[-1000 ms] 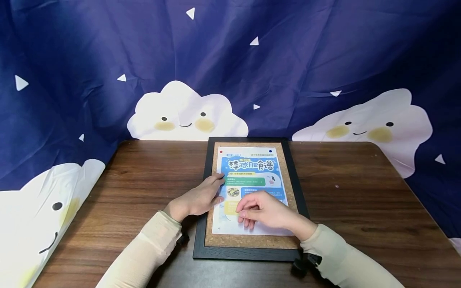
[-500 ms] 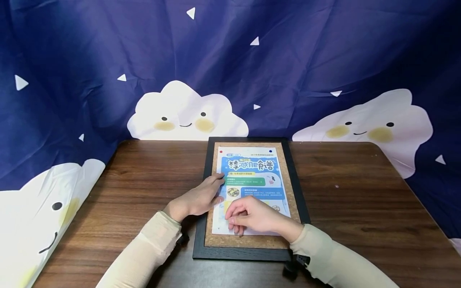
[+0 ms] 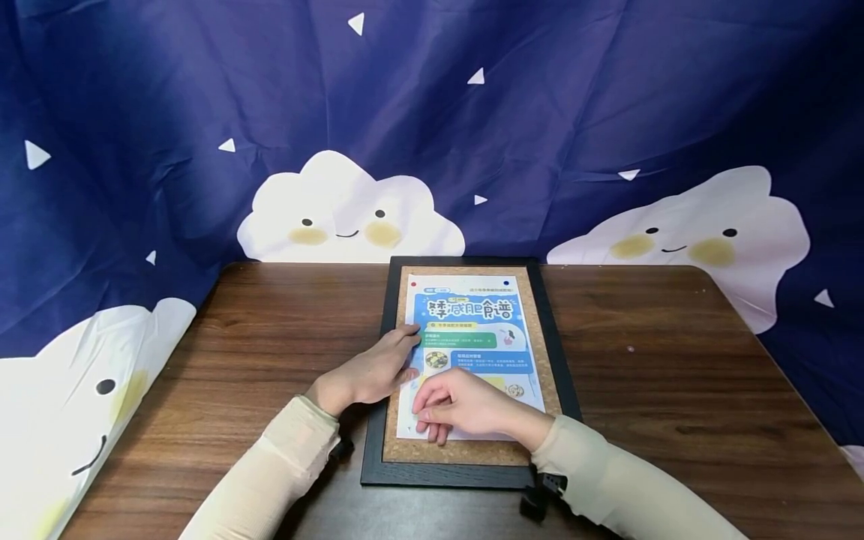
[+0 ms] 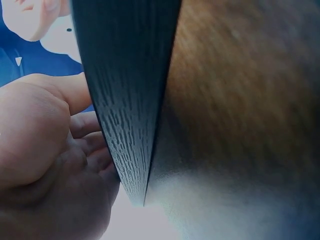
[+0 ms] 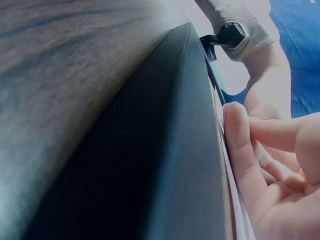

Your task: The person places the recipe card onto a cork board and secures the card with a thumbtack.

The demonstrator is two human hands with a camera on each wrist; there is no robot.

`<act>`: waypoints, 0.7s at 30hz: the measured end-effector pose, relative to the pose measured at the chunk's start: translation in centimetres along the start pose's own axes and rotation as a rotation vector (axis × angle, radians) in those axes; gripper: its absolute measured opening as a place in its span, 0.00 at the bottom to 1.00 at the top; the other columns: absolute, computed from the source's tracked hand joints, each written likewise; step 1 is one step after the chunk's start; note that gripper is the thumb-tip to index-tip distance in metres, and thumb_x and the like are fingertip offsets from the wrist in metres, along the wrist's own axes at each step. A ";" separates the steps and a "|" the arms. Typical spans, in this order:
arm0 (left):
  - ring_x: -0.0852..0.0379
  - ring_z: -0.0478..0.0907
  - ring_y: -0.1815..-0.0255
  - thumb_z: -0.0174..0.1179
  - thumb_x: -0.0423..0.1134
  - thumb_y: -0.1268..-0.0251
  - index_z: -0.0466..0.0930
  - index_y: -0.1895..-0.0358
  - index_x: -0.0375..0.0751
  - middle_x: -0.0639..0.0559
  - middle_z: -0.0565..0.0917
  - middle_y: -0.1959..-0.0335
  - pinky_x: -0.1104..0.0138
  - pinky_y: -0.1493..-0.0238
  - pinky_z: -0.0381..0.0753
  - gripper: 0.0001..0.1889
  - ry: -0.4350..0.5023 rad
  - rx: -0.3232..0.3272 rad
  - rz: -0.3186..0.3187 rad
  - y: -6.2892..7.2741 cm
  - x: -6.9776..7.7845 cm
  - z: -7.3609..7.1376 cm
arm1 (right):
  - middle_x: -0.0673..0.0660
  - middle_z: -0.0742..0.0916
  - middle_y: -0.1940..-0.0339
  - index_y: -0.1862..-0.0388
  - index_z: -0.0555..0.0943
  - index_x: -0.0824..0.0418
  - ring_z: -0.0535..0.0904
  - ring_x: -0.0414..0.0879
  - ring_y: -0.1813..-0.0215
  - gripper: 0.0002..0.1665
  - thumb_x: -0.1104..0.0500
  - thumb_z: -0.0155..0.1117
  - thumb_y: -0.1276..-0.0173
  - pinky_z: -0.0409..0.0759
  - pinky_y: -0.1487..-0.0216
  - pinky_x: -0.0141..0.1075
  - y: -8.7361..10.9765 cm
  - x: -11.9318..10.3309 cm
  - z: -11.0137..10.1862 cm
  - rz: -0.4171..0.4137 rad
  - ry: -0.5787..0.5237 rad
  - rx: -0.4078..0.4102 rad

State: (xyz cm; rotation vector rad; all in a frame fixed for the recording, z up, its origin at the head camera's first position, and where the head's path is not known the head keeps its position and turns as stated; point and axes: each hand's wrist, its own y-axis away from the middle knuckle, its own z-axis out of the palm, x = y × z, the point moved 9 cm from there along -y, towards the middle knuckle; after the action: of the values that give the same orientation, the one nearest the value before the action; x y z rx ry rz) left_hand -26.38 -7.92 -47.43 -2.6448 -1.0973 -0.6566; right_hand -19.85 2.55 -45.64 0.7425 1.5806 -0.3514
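A printed poster sheet [image 3: 482,341] with a blue heading lies on a black-framed cork board [image 3: 550,330]. A red pin [image 3: 414,284] sits at its top left corner, and a blue pin [image 3: 506,283] at the top right. My left hand [image 3: 371,371] rests over the board's left frame bar, fingertips at the sheet's left edge. My right hand [image 3: 472,405] is low over the sheet near its lower left corner, with thumb and index finger brought together. I cannot tell whether something small is between them. In the right wrist view, the bent fingers [image 5: 240,135] are close beside the sheet's surface.
The board lies flat on a dark brown wooden table [image 3: 675,390]. Behind it hangs a navy cloth [image 3: 513,127] printed with clouds and white triangles. A black wrist camera [image 3: 540,495] on the right sleeve is over the board's front edge.
My right hand has moved left and slightly down across the sheet, from its lower middle to near the lower left corner. My left hand and the board have stayed put.
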 end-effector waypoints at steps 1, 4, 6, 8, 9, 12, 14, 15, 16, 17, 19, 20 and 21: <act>0.33 0.52 0.11 0.58 0.43 0.15 0.59 0.19 0.22 0.30 0.55 0.13 0.41 0.15 0.59 0.36 0.023 -0.001 -0.006 -0.2 -0.5 0.4 | 0.67 0.94 0.62 0.51 0.84 0.74 0.89 0.41 0.69 0.07 0.70 0.60 0.19 0.92 0.64 0.39 -0.1 0.0 0.1 0.005 -0.003 -0.005; 0.36 0.52 0.11 0.59 0.43 0.15 0.60 0.18 0.23 0.32 0.55 0.13 0.43 0.15 0.61 0.35 -0.024 0.001 -0.010 -0.3 -1.1 0.8 | 0.66 0.94 0.63 0.51 0.85 0.73 0.89 0.42 0.70 0.07 0.71 0.60 0.18 0.92 0.65 0.39 -0.4 0.0 0.3 0.019 -0.014 -0.011; 0.37 0.52 0.11 0.58 0.42 0.15 0.60 0.18 0.24 0.33 0.56 0.13 0.44 0.14 0.61 0.35 -0.030 0.002 -0.016 -0.5 -1.3 1.0 | 0.66 0.93 0.63 0.52 0.85 0.73 0.89 0.42 0.71 0.07 0.71 0.60 0.19 0.92 0.65 0.40 -0.6 0.1 0.5 0.035 -0.023 -0.011; 0.36 0.53 0.11 0.58 0.41 0.15 0.60 0.19 0.23 0.32 0.57 0.13 0.45 0.14 0.61 0.34 -0.027 -0.006 -0.026 -0.4 -0.7 0.6 | 0.66 0.93 0.64 0.53 0.85 0.73 0.88 0.42 0.72 0.07 0.72 0.60 0.19 0.92 0.66 0.40 -0.7 0.1 0.6 0.042 -0.031 -0.012; 0.35 0.53 0.11 0.58 0.40 0.15 0.60 0.19 0.21 0.31 0.57 0.14 0.45 0.14 0.61 0.34 -0.024 -0.015 -0.033 -0.3 0.0 0.1 | 0.67 0.93 0.64 0.53 0.84 0.74 0.88 0.42 0.72 0.07 0.72 0.60 0.19 0.92 0.66 0.40 -0.7 0.2 0.6 0.045 -0.034 -0.014; 0.32 0.53 0.12 0.57 0.38 0.15 0.60 0.20 0.18 0.27 0.58 0.15 0.44 0.14 0.59 0.33 -0.004 -0.046 -0.053 0.2 2.0 -1.4 | 0.68 0.93 0.65 0.53 0.84 0.74 0.88 0.42 0.72 0.06 0.72 0.60 0.20 0.91 0.66 0.39 -0.9 0.3 0.9 0.061 -0.046 -0.028; 0.30 0.53 0.12 0.56 0.37 0.14 0.60 0.22 0.15 0.25 0.58 0.16 0.44 0.14 0.59 0.32 0.005 -0.051 -0.040 0.4 2.8 -2.0 | 0.68 0.93 0.65 0.53 0.84 0.74 0.88 0.42 0.72 0.06 0.72 0.60 0.19 0.91 0.67 0.38 -0.9 0.3 1.1 0.068 -0.048 -0.038; 0.30 0.53 0.12 0.56 0.38 0.14 0.60 0.22 0.15 0.24 0.58 0.16 0.43 0.14 0.59 0.32 0.018 -0.043 -0.030 0.4 2.8 -2.0 | 0.68 0.93 0.66 0.53 0.84 0.74 0.88 0.42 0.72 0.06 0.72 0.60 0.19 0.91 0.67 0.37 -0.9 0.2 1.2 0.072 -0.047 -0.043; 0.30 0.53 0.13 0.56 0.39 0.14 0.60 0.22 0.16 0.25 0.58 0.16 0.43 0.14 0.59 0.33 0.026 -0.032 -0.016 0.4 2.6 -1.8 | 0.67 0.93 0.66 0.53 0.84 0.74 0.88 0.42 0.72 0.06 0.72 0.60 0.19 0.90 0.67 0.37 -0.9 0.2 1.4 0.076 -0.049 -0.048; 0.29 0.53 0.13 0.57 0.39 0.14 0.60 0.22 0.16 0.24 0.58 0.16 0.43 0.14 0.59 0.33 0.041 -0.026 -0.008 0.3 2.4 -1.7 | 0.67 0.93 0.66 0.53 0.84 0.74 0.87 0.42 0.72 0.06 0.73 0.60 0.20 0.90 0.68 0.37 -0.9 0.2 1.5 0.082 -0.051 -0.053; 0.29 0.53 0.13 0.57 0.39 0.14 0.60 0.22 0.16 0.25 0.58 0.16 0.42 0.14 0.59 0.33 0.059 -0.013 0.007 0.2 2.0 -1.5 | 0.66 0.93 0.66 0.53 0.84 0.74 0.87 0.42 0.73 0.06 0.73 0.60 0.19 0.90 0.68 0.37 -0.9 0.0 1.7 0.095 -0.052 -0.061; 0.29 0.53 0.13 0.57 0.40 0.14 0.60 0.21 0.16 0.25 0.57 0.16 0.42 0.14 0.59 0.33 0.058 -0.009 0.011 0.2 1.8 -1.3 | 0.66 0.92 0.67 0.54 0.84 0.74 0.87 0.42 0.73 0.06 0.73 0.60 0.19 0.90 0.68 0.37 -0.9 -0.1 1.8 0.103 -0.052 -0.065; 0.29 0.53 0.13 0.59 0.38 0.16 0.60 0.21 0.17 0.25 0.57 0.16 0.39 0.15 0.58 0.33 0.065 -0.009 0.006 0.1 1.8 -1.3 | 0.66 0.92 0.67 0.54 0.84 0.74 0.87 0.42 0.73 0.06 0.73 0.59 0.20 0.90 0.68 0.37 -1.0 -0.1 1.9 0.113 -0.055 -0.068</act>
State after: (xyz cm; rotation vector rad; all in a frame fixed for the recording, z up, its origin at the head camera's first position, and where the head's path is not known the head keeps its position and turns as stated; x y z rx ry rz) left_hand -25.63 -7.35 -45.48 -2.6131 -1.0713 -0.7424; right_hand -19.01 0.62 -46.04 0.7598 1.4854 -0.2322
